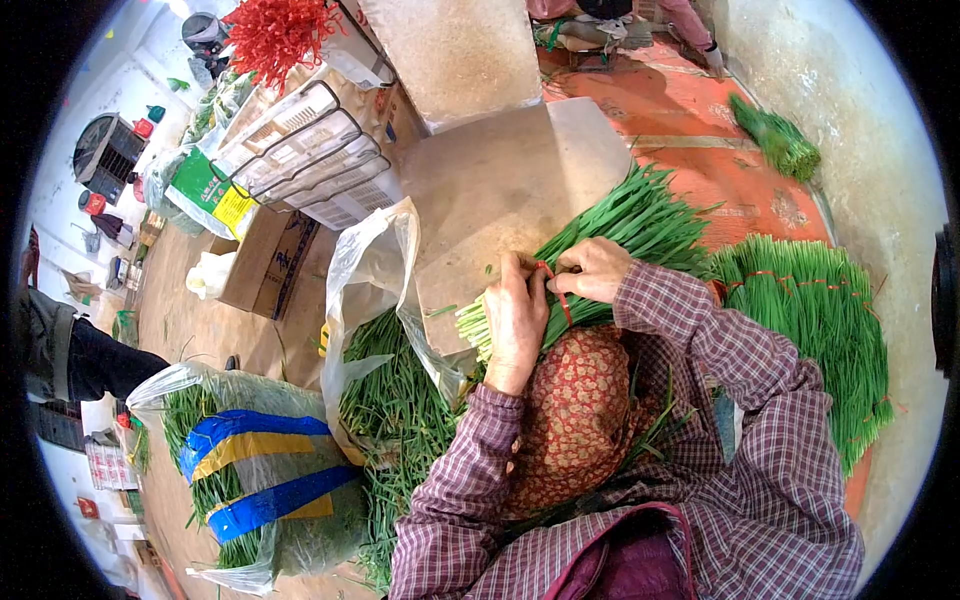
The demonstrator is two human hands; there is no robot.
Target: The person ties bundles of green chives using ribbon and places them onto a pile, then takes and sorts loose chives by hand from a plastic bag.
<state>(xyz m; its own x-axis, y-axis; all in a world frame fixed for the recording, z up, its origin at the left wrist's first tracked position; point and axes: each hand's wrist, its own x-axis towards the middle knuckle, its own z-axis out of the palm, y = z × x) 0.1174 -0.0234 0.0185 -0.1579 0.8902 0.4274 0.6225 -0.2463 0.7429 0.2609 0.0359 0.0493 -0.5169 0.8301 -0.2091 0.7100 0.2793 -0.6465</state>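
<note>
A bundle of garlic chives (630, 215) lies across my lap, its pale cut ends pointing left and its green leaves reaching up to the right. A thin red tie (553, 283) goes around its lower part. My left hand (520, 318) is closed at the tie, its palm side against the stems. My right hand (594, 270) pinches at the same tie, fingertips almost meeting those of the left. Beneath the bundle is a red flowered cloth (575, 400) on my knee. Exactly how the fingers grip the tie is partly hidden.
Tied chives (810, 320) stand at my right by the wall, and another bunch (775, 138) lies farther off. A board (500, 190) is ahead. Bagged chives (265, 470), an open plastic bag (370, 265) and a cardboard box (265, 260) are left. Another person's hand (714, 62) shows at the top.
</note>
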